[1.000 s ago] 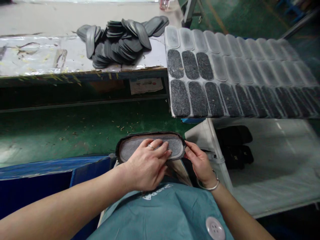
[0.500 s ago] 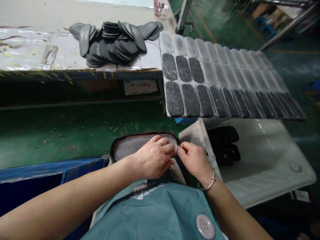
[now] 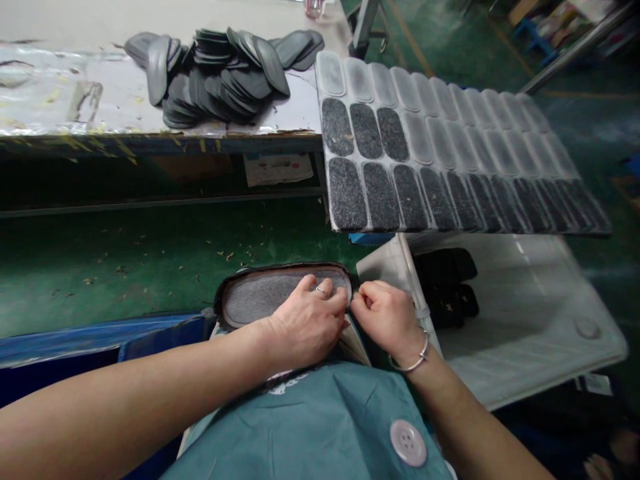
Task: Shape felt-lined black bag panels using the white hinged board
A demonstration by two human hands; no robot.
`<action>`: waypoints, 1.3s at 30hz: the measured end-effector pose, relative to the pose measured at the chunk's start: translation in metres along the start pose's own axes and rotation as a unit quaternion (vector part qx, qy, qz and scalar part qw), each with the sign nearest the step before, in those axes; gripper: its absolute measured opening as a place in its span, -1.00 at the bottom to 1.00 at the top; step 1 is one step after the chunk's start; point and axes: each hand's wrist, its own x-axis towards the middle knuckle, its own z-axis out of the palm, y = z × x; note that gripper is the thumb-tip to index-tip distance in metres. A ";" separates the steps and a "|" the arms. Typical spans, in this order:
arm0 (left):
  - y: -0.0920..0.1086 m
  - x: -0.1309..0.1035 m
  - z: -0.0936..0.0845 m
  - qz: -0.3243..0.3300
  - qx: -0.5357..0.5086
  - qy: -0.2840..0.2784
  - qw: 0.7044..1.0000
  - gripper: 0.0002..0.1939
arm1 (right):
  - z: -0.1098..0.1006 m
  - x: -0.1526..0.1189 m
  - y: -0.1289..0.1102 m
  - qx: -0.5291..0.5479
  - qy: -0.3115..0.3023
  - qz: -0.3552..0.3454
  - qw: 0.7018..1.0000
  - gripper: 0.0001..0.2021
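Observation:
A shoe point(image 3: 260, 298) lies bottom side up against my apron, its long grey oval underside framed by a dark raised edge. My left hand point(image 3: 313, 320) lies over the right end of it, fingers bent and pressed down on the underside and edge. Right beside it, my right hand point(image 3: 385, 313) is closed, thumb and forefinger pinched at the shoe's right tip. My fingers hide that end, so what exactly the pinch holds is hard to see.
Dark grey oval sole pieces point(image 3: 220, 83) are heaped on the worktable point(image 3: 45, 87). A tilted board point(image 3: 336, 161) carries rows of pale and dark ovals. Below it, a white bin point(image 3: 520, 320) holds black shoes point(image 3: 445, 287). A blue box point(image 3: 165, 340) stands at left.
My right hand has curled tighter at the shoe's tip. The left hand stays pressed on the shoe. The view has shifted slightly.

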 end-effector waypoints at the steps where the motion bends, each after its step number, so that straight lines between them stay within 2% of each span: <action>1: 0.000 0.000 0.001 0.000 -0.001 0.000 1.000 -0.70 | 0.000 0.001 0.000 -0.003 -0.002 -0.016 1.000 -0.75; 4: 0.000 0.001 0.001 -0.006 -0.017 -0.006 1.000 -0.79 | 0.000 0.004 0.000 -0.006 -0.002 -0.058 0.998 -0.75; 8: 0.000 -0.002 0.000 -0.034 -0.039 -0.008 0.999 -0.70 | -0.001 0.005 0.008 0.073 -0.016 -0.070 0.995 -0.74; 11: 0.003 -0.007 0.003 -0.031 -0.048 -0.010 0.998 -0.61 | -0.001 0.005 0.017 0.215 -0.034 -0.033 0.975 -0.75; 14: 0.000 -0.012 0.007 -0.025 -0.083 0.006 0.996 -0.50 | 0.002 0.007 0.021 0.294 0.015 0.034 0.955 -0.81; 16: -0.006 -0.016 0.004 -0.010 -0.134 0.014 0.991 -0.45 | 0.004 0.011 0.018 0.293 0.043 0.032 0.955 -0.65; 18: -0.015 -0.020 -0.002 -0.005 -0.206 0.021 0.978 -0.44 | 0.006 0.018 0.010 0.280 0.034 0.009 0.959 -0.51; 20: -0.023 -0.026 -0.010 -0.030 -0.273 0.052 0.960 -0.54 | 0.008 0.025 0.002 0.249 0.019 -0.007 0.968 -0.43; 22: -0.028 -0.035 -0.017 -0.070 -0.302 0.111 0.944 -0.69 | 0.010 0.032 -0.005 0.201 0.002 -0.023 0.979 -0.34; 24: -0.029 -0.050 -0.023 -0.096 -0.275 0.162 0.943 -0.75 | 0.012 0.037 -0.010 0.149 -0.018 -0.047 0.988 -0.23; 26: -0.028 -0.070 -0.028 -0.108 -0.204 0.171 0.958 -0.74 | 0.014 0.040 -0.013 0.110 -0.035 -0.067 0.991 -0.16; 29: -0.027 -0.098 -0.031 -0.148 -0.078 0.125 0.978 -0.67 | 0.015 0.045 -0.015 0.085 -0.054 -0.088 0.991 -0.15; 33: -0.029 -0.122 -0.020 -0.160 0.015 0.042 0.986 -0.49 | 0.013 0.052 -0.016 0.088 -0.090 -0.088 0.988 -0.11; 36: -0.030 -0.128 -0.009 -0.152 0.047 0.041 0.986 -0.48 | 0.010 0.052 -0.014 0.109 -0.101 -0.060 0.987 -0.08; 39: -0.030 -0.132 -0.002 -0.149 0.058 0.060 0.985 -0.51 | 0.008 0.043 -0.007 0.180 -0.128 0.010 0.975 -0.14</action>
